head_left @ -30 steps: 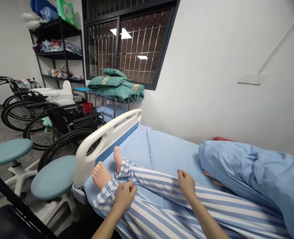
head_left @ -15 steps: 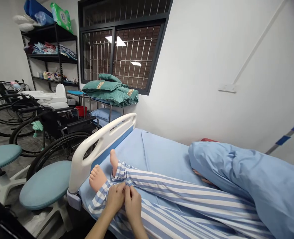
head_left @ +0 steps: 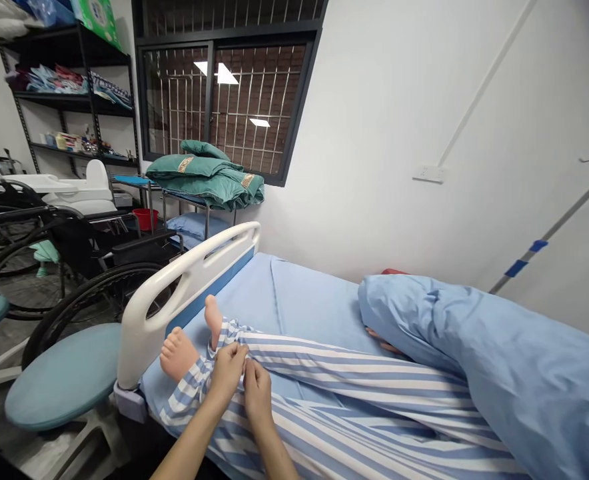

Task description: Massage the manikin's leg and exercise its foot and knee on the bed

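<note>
My left hand (head_left: 228, 369) and my right hand (head_left: 258, 392) are close together at the lower legs of a figure lying on the bed, which looks like a care manikin. Both hands are closed, thumbs against fingers, apparently pinching the cloth of the blue-and-white striped trousers (head_left: 334, 363); the fingertips are partly hidden. Just left of my hands, the near bare foot (head_left: 178, 355) and the far bare foot (head_left: 213, 321) stick out of the trouser cuffs. A light blue quilt (head_left: 449, 320) covers the figure farther right, with fingers (head_left: 383, 341) showing under its edge.
The white bed end board (head_left: 189, 273) rises beyond the feet. Left of it are a teal round stool (head_left: 64, 373) and a wheelchair (head_left: 94, 260). Folded green quilts (head_left: 207, 177) lie on a rack under the window. A metal pole (head_left: 554, 230) leans at the right.
My hands have moved slightly up toward the far leg, still closed and side by side. The camera has turned a little to the right, so everything sits farther left.
</note>
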The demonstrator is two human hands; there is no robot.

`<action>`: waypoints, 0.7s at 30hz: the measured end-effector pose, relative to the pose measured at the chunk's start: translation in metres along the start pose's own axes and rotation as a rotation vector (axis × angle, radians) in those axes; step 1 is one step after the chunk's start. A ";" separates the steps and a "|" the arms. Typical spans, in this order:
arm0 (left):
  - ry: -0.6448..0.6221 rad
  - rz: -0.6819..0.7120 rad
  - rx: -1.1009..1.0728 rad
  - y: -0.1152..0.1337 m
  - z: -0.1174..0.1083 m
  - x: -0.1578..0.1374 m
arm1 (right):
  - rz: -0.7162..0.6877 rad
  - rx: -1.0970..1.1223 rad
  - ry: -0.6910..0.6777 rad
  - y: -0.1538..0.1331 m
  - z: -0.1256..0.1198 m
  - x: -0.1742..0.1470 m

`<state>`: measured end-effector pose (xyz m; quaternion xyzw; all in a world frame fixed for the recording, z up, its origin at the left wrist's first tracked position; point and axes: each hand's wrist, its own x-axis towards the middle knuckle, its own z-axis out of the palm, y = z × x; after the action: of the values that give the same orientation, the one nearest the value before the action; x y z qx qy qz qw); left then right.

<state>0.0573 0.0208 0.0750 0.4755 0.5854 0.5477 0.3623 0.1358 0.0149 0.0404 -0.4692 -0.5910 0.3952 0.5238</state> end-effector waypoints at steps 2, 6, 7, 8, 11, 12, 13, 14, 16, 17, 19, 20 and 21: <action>0.059 0.009 -0.019 -0.008 0.006 -0.003 | 0.003 -0.005 0.023 0.000 0.000 0.000; 0.133 0.098 0.300 -0.035 0.012 -0.009 | 0.029 0.006 0.059 -0.002 0.001 0.000; 0.123 0.115 0.376 -0.040 0.012 -0.010 | 0.032 0.008 0.064 -0.002 0.001 -0.001; 0.107 0.126 0.432 -0.043 0.011 -0.010 | 0.033 0.006 0.070 -0.002 0.001 -0.001; 0.055 0.142 0.515 -0.043 0.010 -0.009 | 0.029 -0.009 0.083 -0.001 0.002 0.000; 0.054 0.144 0.531 -0.042 0.010 -0.008 | 0.030 -0.006 0.078 -0.001 0.001 0.001; 0.058 0.143 0.544 -0.040 0.010 -0.008 | 0.033 -0.001 0.059 -0.001 0.000 0.002; 0.065 0.138 0.555 -0.038 0.010 -0.009 | 0.036 0.000 0.030 -0.003 -0.002 0.003; 0.067 0.130 0.570 -0.035 0.010 -0.010 | 0.027 -0.026 -0.030 -0.011 -0.009 0.007; 0.061 0.126 0.577 -0.034 0.010 -0.011 | 0.012 -0.053 -0.051 -0.017 -0.013 0.009; 0.039 0.119 0.580 -0.031 0.010 -0.013 | -0.032 -0.108 -0.059 -0.031 -0.020 0.012; 0.030 0.115 0.575 -0.030 0.009 -0.014 | -0.054 -0.123 -0.055 -0.036 -0.023 0.013; 0.023 0.111 0.565 -0.029 0.009 -0.014 | -0.070 -0.130 -0.055 -0.040 -0.024 0.014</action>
<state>0.0652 0.0115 0.0436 0.5826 0.6920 0.3873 0.1781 0.1542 0.0179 0.0853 -0.4702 -0.6454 0.3503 0.4895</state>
